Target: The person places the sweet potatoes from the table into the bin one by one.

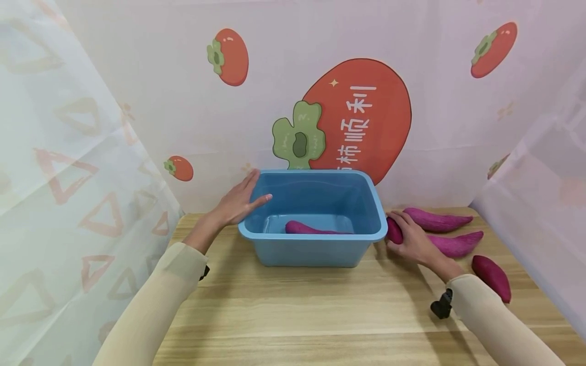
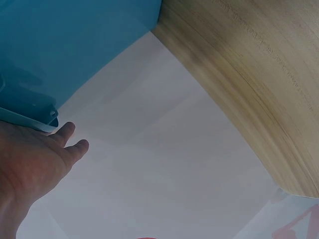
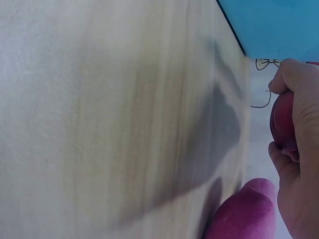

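In the head view a blue basin (image 1: 316, 250) stands on the table with one purple sweet potato (image 1: 311, 229) lying inside. The left hand (image 1: 235, 203) rests on the basin's left rim, fingers straight and thumb over the edge; in the left wrist view that hand (image 2: 35, 162) lies against the blue wall (image 2: 75, 45). Just right of the basin, the right hand (image 1: 414, 244) grips a dark purple sweet potato (image 1: 394, 231). The right wrist view shows the right hand's (image 3: 301, 129) thumb and fingers curled round this sweet potato (image 3: 284, 119), beside the basin (image 3: 274, 27).
Two long sweet potatoes (image 1: 437, 221) (image 1: 458, 245) lie right of the right hand, and a darker one (image 1: 492, 277) lies near the right forearm. Behind the wooden table (image 1: 293, 310) hangs a white sheet (image 1: 151, 66) with persimmon prints, and sheets also stand at both sides.
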Demonstrator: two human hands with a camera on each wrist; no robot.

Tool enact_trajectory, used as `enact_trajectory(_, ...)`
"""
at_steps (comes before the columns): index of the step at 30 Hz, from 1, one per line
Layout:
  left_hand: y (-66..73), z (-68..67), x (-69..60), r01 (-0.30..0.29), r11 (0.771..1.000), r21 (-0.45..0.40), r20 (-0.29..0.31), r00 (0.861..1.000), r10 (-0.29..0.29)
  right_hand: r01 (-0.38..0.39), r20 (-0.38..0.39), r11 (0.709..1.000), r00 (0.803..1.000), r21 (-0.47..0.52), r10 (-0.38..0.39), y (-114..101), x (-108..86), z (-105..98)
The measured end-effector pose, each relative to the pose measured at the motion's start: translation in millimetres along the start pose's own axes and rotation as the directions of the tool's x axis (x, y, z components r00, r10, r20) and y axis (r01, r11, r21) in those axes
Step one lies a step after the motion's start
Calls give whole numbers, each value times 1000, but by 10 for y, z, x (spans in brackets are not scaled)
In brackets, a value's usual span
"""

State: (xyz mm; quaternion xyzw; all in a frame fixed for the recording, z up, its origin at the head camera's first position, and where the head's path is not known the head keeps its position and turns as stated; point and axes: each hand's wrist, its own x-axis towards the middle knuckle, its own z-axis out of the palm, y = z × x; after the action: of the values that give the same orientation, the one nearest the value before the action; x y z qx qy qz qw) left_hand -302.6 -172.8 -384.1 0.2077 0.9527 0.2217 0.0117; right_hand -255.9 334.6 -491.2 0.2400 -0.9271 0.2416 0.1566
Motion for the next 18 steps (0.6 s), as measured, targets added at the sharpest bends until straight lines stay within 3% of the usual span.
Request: enact_trajectory(18, 7, -3, -8, 4, 1000, -3, 0, 1000, -4, 3, 4, 999, 1000, -36, -3, -19, 101, -279)
